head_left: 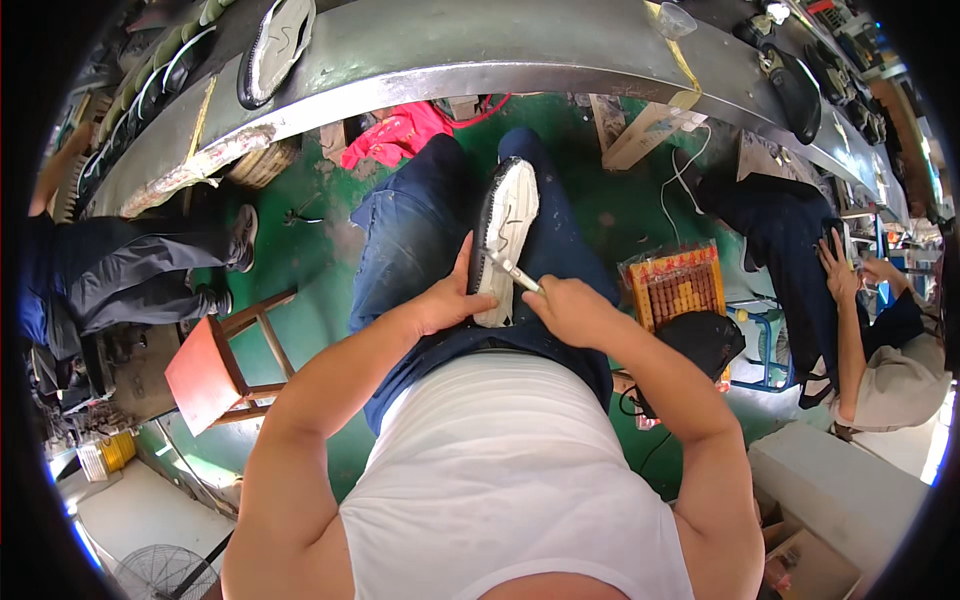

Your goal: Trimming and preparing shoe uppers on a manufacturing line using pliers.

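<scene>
A shoe (514, 205) lies bottom up along my lap, its pale underside marked with dark curved lines and edged in black. My left hand (452, 298) grips its left side near the lower end, the thumb across the pale bottom and a finger along the black edge. My right hand (570, 308) is closed round a slim silver metal hand tool (513, 269). The tool's tip meets the shoe near its left edge; its exact kind is too small to tell.
Ahead runs a metal bench (430, 45) with another upturned shoe (278, 50) and a black shoe (790, 92). A red-topped stool (207, 376) stands left. A beaded seat cover (677, 288) and black cap (697, 345) are at right. Co-workers sit on both sides.
</scene>
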